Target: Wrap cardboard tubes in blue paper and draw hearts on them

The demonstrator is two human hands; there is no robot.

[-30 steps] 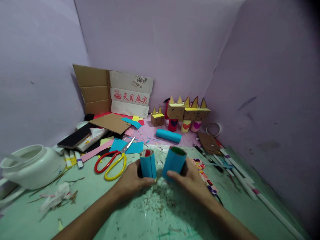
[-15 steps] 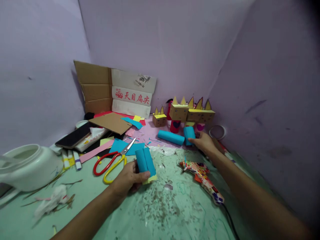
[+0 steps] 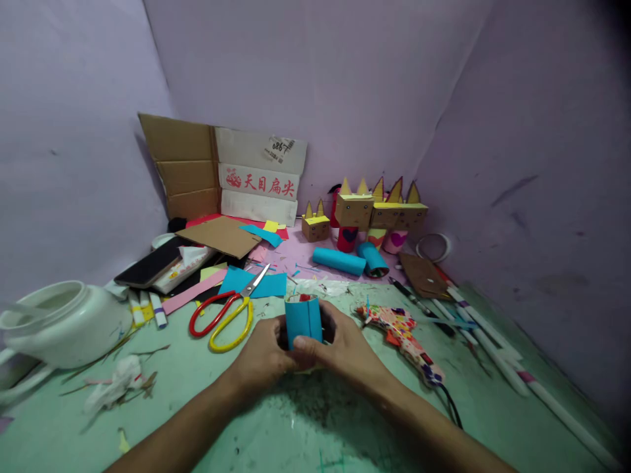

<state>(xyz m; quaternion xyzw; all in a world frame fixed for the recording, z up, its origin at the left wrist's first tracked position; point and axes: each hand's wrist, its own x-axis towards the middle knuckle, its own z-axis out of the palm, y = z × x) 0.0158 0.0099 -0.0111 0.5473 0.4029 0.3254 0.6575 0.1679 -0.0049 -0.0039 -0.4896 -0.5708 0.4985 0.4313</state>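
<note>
A short blue paper-covered tube [image 3: 303, 320] stands upright between my hands, its seam facing me and something red inside its top. My left hand [image 3: 270, 345] is wrapped round its left side, and my right hand [image 3: 340, 338] grips its right side with the thumb across the front. Farther back, a long blue tube [image 3: 339, 261] and a shorter blue tube [image 3: 373, 259] lie on their sides. Left of my hands rest scissors [image 3: 231, 312] with one red and one yellow handle. On the right lies a patterned glue gun [image 3: 401, 341] with a black cord.
Cardboard figures [image 3: 355, 211] with pointed ears stand at the back right. A white teapot [image 3: 64, 322] is at far left, near a phone [image 3: 150, 263]. An unfolded carton [image 3: 259, 174] leans on the wall; white sticks [image 3: 503, 358] lie along the right.
My right hand has let go of the shorter tube at the back, which now lies tipped, and has joined my left on the held tube. That tube has moved slightly right.
</note>
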